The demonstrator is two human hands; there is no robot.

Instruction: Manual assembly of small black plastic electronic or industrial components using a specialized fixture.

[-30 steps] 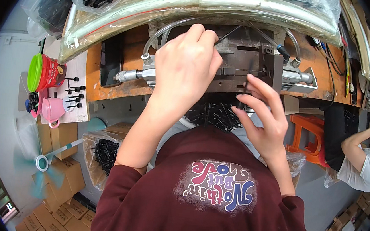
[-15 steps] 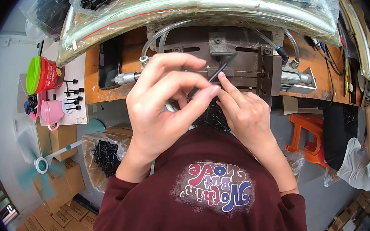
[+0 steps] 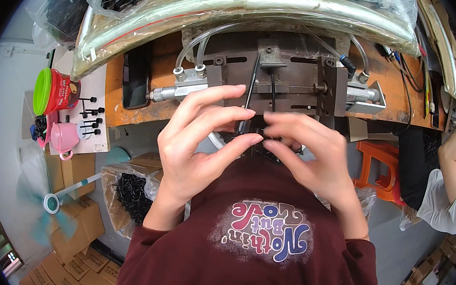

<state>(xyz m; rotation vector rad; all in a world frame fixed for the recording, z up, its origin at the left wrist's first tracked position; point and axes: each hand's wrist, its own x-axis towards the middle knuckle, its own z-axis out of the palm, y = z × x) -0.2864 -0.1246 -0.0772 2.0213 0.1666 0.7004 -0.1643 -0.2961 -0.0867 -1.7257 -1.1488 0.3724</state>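
A thin black rod [image 3: 253, 84] stands nearly upright in view, its lower end between the thumb and forefinger of my left hand [image 3: 198, 134]. The upper tip of that rod lies beside a small metal block [image 3: 269, 56] on the dark metal fixture [image 3: 300, 75]. Another dark, thin piece [image 3: 272, 89] runs down from below the block. My right hand [image 3: 317, 154] is close by on the right, fingers bent toward the left fingertips. Motion smears its fingertips, so what they hold, if anything, does not show.
Pneumatic cylinders [image 3: 187, 83] with clear hoses flank the fixture. A plastic-wrapped bar [image 3: 241, 3] curves across the back. At left are a phone-like black slab [image 3: 135, 81], a red tub [image 3: 62, 93] and a pink cup [image 3: 65, 139]. A bag of black parts [image 3: 131, 193] sits below; a co-worker [image 3: 445, 199] is at right.
The black rod has swung from a slant to nearly upright and moved left. My right hand has lifted its pointing fingers off it and curled them near my left fingertips.
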